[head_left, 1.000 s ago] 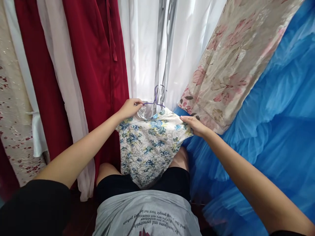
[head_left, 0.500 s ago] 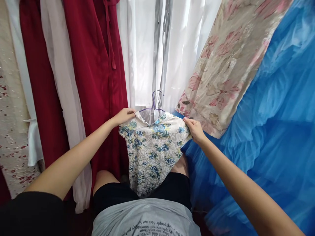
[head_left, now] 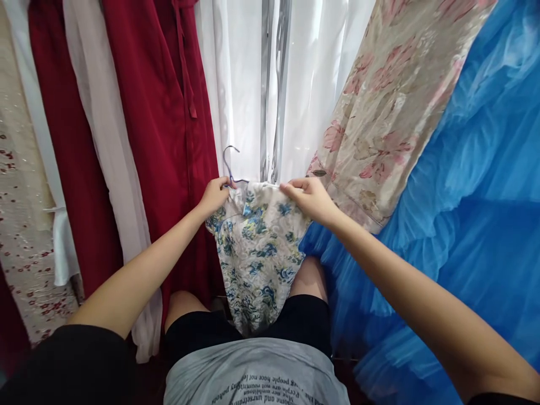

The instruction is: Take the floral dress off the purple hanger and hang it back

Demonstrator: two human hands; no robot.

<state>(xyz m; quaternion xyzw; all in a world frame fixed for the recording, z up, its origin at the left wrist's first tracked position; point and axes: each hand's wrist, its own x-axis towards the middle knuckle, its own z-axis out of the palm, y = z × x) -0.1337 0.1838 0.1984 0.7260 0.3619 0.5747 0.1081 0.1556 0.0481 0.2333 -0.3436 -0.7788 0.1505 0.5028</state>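
A white blouse with blue and yellow-green flowers (head_left: 259, 253) hangs between my two hands, its lower part down in front of my lap. My left hand (head_left: 215, 196) pinches it at one shoulder, close to the neckline. On the other shoulder my right hand (head_left: 310, 197) has its thumb and fingers closed on the cloth. A dark purple hanger (head_left: 229, 163) sticks up by my left fingers, its hook tilted to the left; the rest of it is mostly hidden by the blouse and the hand.
Long red garments (head_left: 156, 129) and a pale sheer one (head_left: 101, 135) hang on the left. Ahead is a white curtain (head_left: 244, 84). On the right hang a beige floral garment (head_left: 379, 124) and a ruffled blue tulle gown (head_left: 476, 242).
My right hand has moved left, nearer to my left hand, and the blouse's shoulders have bunched together. The hanger's hook has shifted left and tilted. My left hand has barely moved.
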